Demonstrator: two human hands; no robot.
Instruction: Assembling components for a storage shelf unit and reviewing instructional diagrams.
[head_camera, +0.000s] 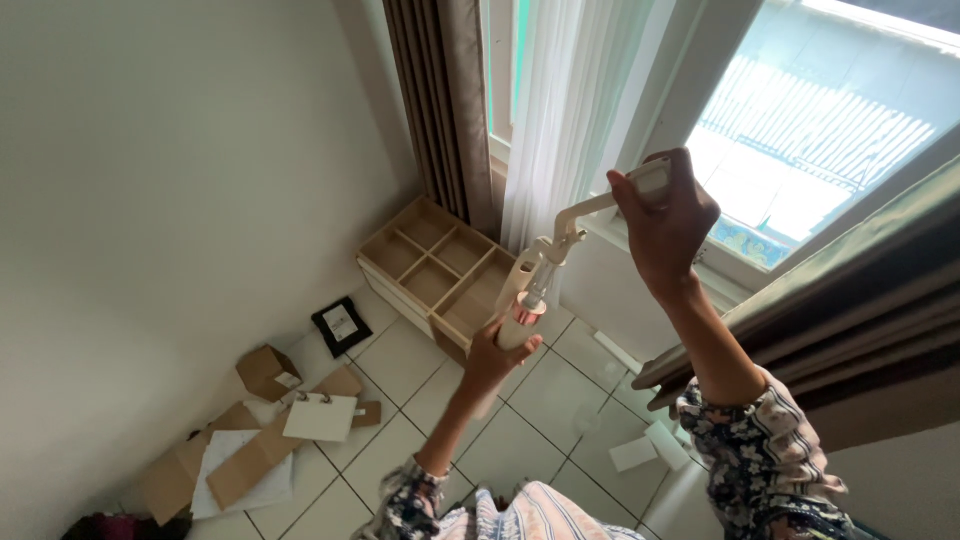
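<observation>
left hand (492, 352): bare, no rings or watch visible on yr fingers; wrist bare too.
right hand (662, 222): also bare, no jewellery seen; forearm uncovered up to the elbow area.
left sleeve (408, 497): you wore a dark floral print w/ small pale blossoms, cuff gathered and loose, ending above the wrist.
right sleeve (765, 450): same dark navy fabric, white and pinkish flowers, ruffled edge, hung wide approx at yr elbow.
front garment (535, 512): pale pink and white striped cloth showed at bottom centre betw. yr arms; cut unclear.
</observation>
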